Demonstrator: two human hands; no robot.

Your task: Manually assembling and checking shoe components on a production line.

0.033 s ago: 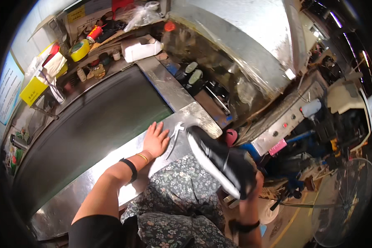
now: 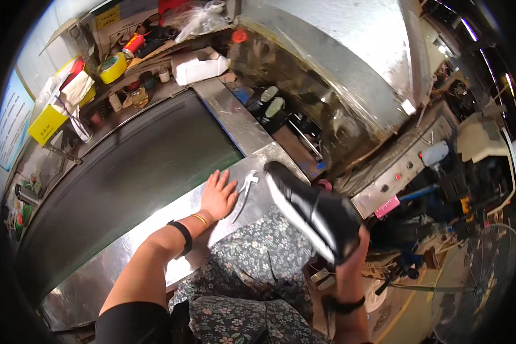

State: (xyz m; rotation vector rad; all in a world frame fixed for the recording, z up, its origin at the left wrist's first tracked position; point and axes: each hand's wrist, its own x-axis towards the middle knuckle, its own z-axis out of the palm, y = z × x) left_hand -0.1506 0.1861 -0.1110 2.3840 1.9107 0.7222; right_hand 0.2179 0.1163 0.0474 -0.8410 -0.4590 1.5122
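Note:
A black shoe (image 2: pixel 314 207) with a white sole is raised to the right of my lap, its toe pointing up and left. My right hand (image 2: pixel 355 255) grips it at the heel end; the shoe hides some of the fingers. My left hand (image 2: pixel 217 198) rests flat on the metal edge of the worktable (image 2: pixel 112 268), fingers spread, holding nothing. Close to its fingertips lies a slim pale grey tool (image 2: pixel 246 192) with a forked head, whose kind I cannot make out. A patterned floral apron (image 2: pixel 258 246) covers my lap.
Beyond the metal edge runs a dark conveyor belt (image 2: pixel 137 166). More dark shoes (image 2: pixel 273 109) stand past its right end. A shelf at the back holds a yellow tape roll (image 2: pixel 113 67) and a white container (image 2: pixel 199 67). To the right are a control panel (image 2: pixel 391 184) and a fan (image 2: pixel 479 286).
The shoe in my right hand has shifted slightly right and up, showing more of its upper. My left hand stays in place on the metal edge.

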